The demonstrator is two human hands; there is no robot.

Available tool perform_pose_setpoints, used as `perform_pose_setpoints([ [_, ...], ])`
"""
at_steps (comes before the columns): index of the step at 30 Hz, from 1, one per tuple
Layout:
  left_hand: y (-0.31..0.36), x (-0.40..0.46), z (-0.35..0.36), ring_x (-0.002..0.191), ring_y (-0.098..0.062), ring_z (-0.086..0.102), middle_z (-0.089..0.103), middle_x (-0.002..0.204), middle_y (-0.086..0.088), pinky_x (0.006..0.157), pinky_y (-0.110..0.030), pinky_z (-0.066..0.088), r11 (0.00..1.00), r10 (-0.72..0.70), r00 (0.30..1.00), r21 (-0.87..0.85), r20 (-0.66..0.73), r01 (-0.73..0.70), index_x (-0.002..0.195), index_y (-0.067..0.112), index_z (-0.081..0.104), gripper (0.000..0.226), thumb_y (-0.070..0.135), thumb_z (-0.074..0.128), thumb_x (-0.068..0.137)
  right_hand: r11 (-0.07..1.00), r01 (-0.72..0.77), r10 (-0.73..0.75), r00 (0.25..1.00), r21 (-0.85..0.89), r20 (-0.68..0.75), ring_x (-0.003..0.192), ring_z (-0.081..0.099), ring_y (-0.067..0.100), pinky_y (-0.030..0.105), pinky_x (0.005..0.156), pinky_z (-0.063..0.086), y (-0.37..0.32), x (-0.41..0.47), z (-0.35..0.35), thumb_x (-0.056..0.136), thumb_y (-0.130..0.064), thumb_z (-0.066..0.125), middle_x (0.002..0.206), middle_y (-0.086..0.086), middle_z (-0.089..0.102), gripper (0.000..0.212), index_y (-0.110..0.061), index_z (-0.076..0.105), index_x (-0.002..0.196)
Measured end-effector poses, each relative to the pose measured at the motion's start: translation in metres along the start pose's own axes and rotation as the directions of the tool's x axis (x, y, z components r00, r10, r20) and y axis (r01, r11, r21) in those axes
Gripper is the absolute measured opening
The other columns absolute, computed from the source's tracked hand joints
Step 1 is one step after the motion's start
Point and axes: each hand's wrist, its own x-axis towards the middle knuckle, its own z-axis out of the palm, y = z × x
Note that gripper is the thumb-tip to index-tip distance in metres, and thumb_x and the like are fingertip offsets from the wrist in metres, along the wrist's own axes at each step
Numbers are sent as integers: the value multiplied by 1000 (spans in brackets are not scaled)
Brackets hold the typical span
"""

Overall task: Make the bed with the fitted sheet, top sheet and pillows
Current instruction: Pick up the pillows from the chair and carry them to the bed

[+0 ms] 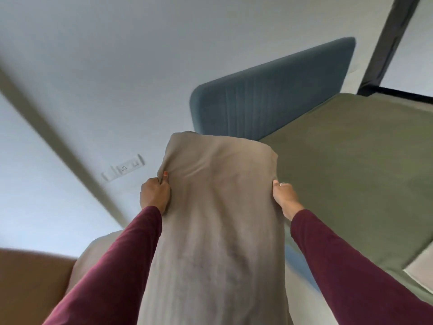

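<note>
A long pillow in a taupe case (218,219) is held up lengthwise in front of me, its far end near the headboard. My left hand (154,194) pinches the case at its left edge, thumb on top. My right hand (284,195), wearing a ring, grips the right edge at about the same height. Both arms are in maroon sleeves. To the right lies the bed (351,184), its mattress covered by a smooth olive-green sheet. A second taupe pillow (93,261) shows partly below my left arm.
A blue padded headboard (269,97) stands against the pale wall. A wall socket plate (123,168) sits left of the pillow. A brown wooden surface (30,285) is at lower left. A dark frame (384,45) rises at upper right, and a light folded cloth (421,270) lies on the bed's right edge.
</note>
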Motion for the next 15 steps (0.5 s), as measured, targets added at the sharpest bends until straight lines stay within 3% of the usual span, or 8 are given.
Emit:
perform_pose_setpoints([
  [9,115,15,130,97,-36,58,63,106,-21,80,-37,45,992,124,976,-12,182,-124,96,-2,63,51,43,39,98,993,-120,119,982,2,-150,129,44,37,37,103,35,27,113,-105,102,-33,36,139,22,49,49,4,51,131],
  [15,173,42,193,96,-35,57,62,106,-17,85,-39,47,985,167,951,-12,262,-169,95,0,62,47,41,40,98,981,-187,194,957,54,-214,125,47,37,38,101,37,34,170,-138,101,-35,36,136,21,51,49,2,52,130],
])
